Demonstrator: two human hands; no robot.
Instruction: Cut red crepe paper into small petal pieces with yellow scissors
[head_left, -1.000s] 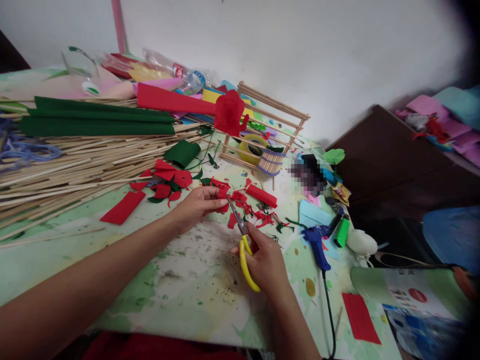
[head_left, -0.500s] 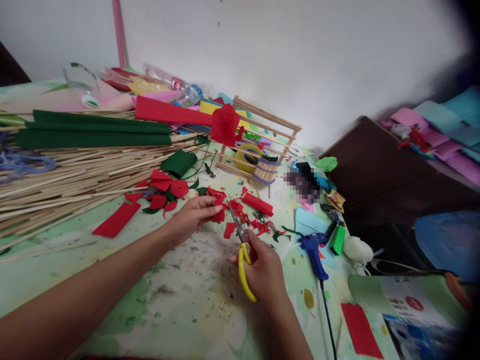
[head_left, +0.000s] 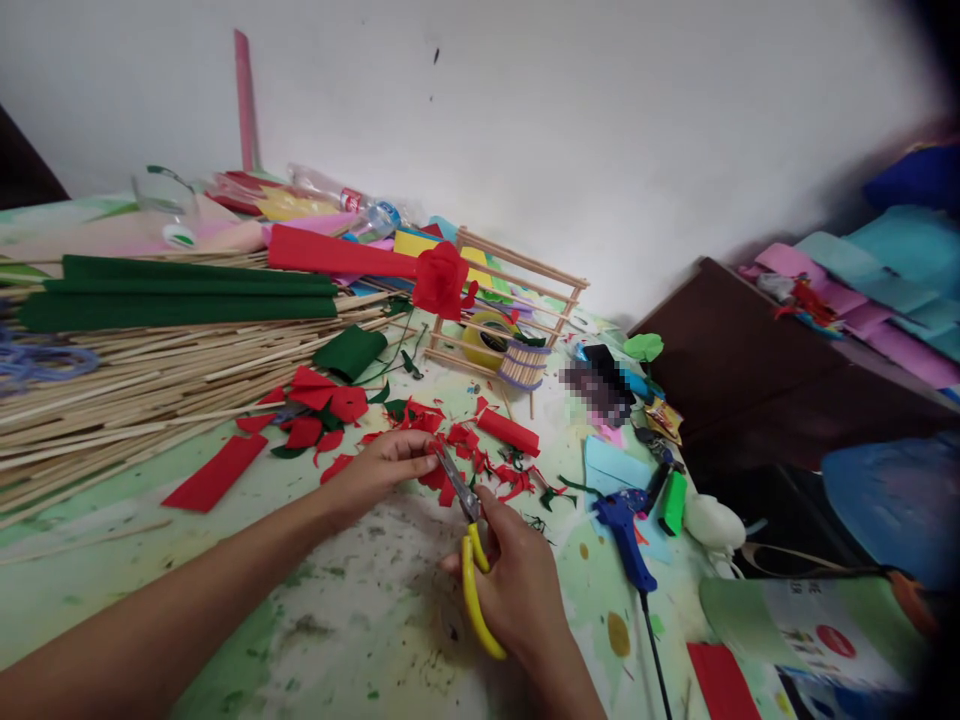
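My right hand (head_left: 514,565) grips yellow-handled scissors (head_left: 471,510), their blades pointing up and left to the fingertips of my left hand (head_left: 390,468). Thumb and fingers of my left hand are pinched on a small red piece (head_left: 435,450), mostly hidden by the fingers and the blade tips. Red scraps (head_left: 465,437) lie just beyond both hands, with a rolled red strip (head_left: 508,432) among them. To the left are more cut red pieces (head_left: 349,403) and a flat red strip (head_left: 215,473).
Thin sticks (head_left: 150,375) and green sheets (head_left: 187,292) fill the left. Behind stand a stick frame (head_left: 525,265) and a red paper flower (head_left: 441,280). At right are a blue glue gun (head_left: 626,540), a green marker (head_left: 673,503) and a green bottle (head_left: 810,620).
The view has tilted slightly, so the table sits lower. The scissor blades are now at my left fingertips, and less of the red piece shows there.
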